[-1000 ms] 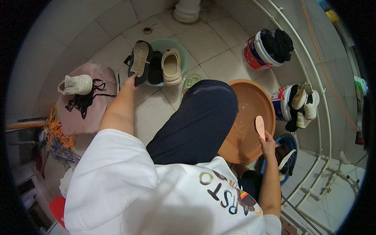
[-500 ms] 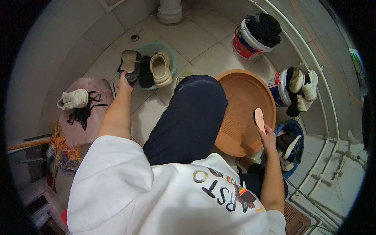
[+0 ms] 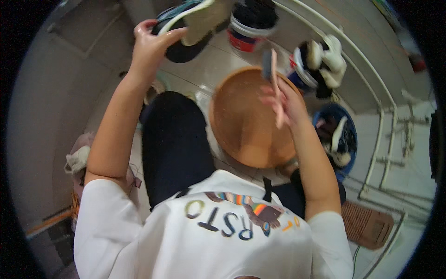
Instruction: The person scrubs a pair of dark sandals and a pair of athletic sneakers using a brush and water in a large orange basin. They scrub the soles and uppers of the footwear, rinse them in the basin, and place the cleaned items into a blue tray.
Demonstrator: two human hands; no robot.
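Note:
My left hand (image 3: 151, 49) is raised at the top left, thumb and fingers closed on the edge of a shoe (image 3: 200, 25). The shoe is dark with a white rim and a pale sole, and the top edge of the picture cuts it off. In my right hand (image 3: 288, 102) is a brush (image 3: 273, 69) with a pink back and dark bristles, held upright over the far right side of a round orange-brown basin (image 3: 237, 139). The fingers round the brush are a little blurred. The brush and the shoe are well apart.
At the back stands a bucket (image 3: 244, 43) with black things in it. Pale shoes (image 3: 332, 60) top a second bucket (image 3: 299, 76). A blue basin (image 3: 354, 135) holds more shoes. White pipes (image 3: 385, 149) run along the right wall; a brown washboard (image 3: 367, 225) lies lower right.
My left hand has lifted the shoe from the pale green basin, up and to the right. The brush has moved up and left, turning edge-on. The whole view has shifted.

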